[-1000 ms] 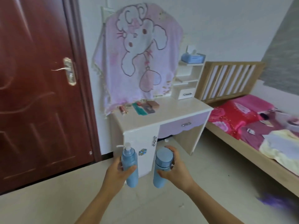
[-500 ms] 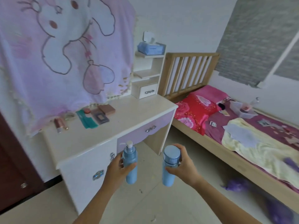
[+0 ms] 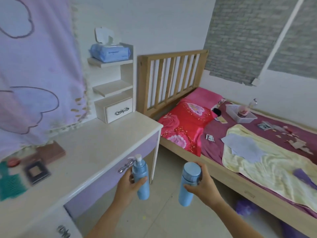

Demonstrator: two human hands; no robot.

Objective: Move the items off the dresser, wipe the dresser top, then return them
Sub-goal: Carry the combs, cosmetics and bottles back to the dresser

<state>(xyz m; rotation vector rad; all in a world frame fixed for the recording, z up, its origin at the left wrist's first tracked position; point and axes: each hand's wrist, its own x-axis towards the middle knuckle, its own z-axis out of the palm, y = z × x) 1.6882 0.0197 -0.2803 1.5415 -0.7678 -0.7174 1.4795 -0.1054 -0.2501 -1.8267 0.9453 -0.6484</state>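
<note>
My left hand point(image 3: 127, 187) grips a blue pump bottle point(image 3: 141, 179) upright, just in front of the dresser's purple drawer. My right hand point(image 3: 202, 186) holds a blue capped bottle point(image 3: 188, 182) upright over the floor between dresser and bed. The white dresser top point(image 3: 103, 143) lies to the left. At its left end lie a green comb point(image 3: 10, 183), a dark compact point(image 3: 36, 171), a brown palette point(image 3: 51, 151) and a small red jar point(image 3: 13, 162).
A small shelf unit with a drawer point(image 3: 116, 109) stands at the dresser's back right, a blue tissue pack point(image 3: 109, 52) on top. A pink cloth point(image 3: 34, 74) hangs behind. The wooden bed point(image 3: 240, 186) on the right carries a white basket point(image 3: 240, 114), blanket and scattered bits.
My view has moved closer to the dresser and swung right toward the bed. Both hands still hold their bottles, now level with the dresser's front right edge.
</note>
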